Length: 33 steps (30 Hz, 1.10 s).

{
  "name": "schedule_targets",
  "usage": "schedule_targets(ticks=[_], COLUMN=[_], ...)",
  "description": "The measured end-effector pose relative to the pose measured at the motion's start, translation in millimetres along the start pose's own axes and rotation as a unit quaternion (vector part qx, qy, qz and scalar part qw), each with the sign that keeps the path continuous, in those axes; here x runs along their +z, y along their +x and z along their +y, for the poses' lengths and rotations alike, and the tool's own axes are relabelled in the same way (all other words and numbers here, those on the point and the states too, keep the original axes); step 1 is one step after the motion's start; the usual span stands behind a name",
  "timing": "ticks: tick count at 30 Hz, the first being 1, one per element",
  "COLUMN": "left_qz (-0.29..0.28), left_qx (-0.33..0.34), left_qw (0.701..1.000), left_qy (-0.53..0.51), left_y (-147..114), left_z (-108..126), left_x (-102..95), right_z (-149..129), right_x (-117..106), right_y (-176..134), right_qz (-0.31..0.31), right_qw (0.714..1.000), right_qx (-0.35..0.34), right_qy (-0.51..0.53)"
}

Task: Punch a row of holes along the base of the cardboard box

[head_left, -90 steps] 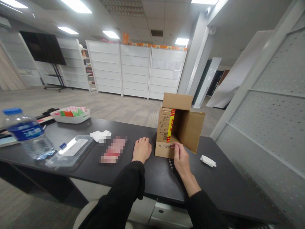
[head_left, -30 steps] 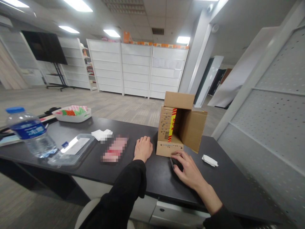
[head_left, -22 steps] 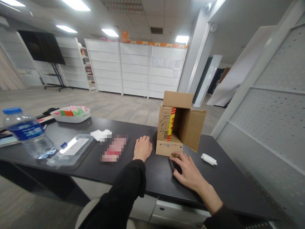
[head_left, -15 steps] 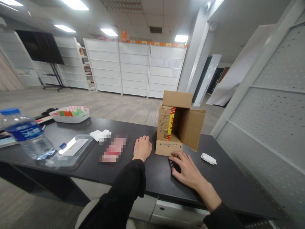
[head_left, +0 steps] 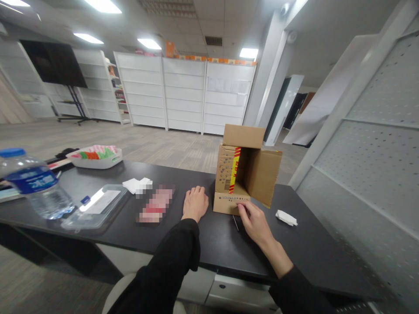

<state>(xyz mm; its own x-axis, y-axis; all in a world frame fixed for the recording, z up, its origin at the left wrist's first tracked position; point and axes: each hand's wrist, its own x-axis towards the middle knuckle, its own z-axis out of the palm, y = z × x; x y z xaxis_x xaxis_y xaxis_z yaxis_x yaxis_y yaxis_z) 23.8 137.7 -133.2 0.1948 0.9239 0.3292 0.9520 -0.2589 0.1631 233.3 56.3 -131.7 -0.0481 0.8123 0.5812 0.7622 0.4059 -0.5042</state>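
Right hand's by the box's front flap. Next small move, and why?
Probably guide the right hand to a dark, unfilled-looking spot in the row of holes on the front flap: its pinched fingertips sit beside it. Whether they hold anything is too small to tell.

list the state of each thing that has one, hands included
Cardboard box: open, flaps spread
Left hand: palm down on the desk
Right hand: pinched near the box's front flap; anything held too small to tell
Thin rod: lying on the desk
Water bottle: standing, capped
Clear case: lying flat, seemingly shut
White basket: holding colourful items
Screen: dark
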Motion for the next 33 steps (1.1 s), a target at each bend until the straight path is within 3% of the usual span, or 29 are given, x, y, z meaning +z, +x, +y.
schedule_targets(ticks=[6, 33], left_qz=[-0.004, 0.007], left_qx=[-0.004, 0.004], left_qw=[1.0, 1.0], left_qy=[-0.002, 0.0], left_y=[0, 1], left_z=[0, -2], left_x=[0.7, 5.6], right_z=[6, 13], right_x=[5, 11], right_y=[11, 13], right_qz=[0.087, 0.112], right_qw=[0.994, 0.99], right_qx=[0.069, 0.091], right_qy=[0.02, 0.005])
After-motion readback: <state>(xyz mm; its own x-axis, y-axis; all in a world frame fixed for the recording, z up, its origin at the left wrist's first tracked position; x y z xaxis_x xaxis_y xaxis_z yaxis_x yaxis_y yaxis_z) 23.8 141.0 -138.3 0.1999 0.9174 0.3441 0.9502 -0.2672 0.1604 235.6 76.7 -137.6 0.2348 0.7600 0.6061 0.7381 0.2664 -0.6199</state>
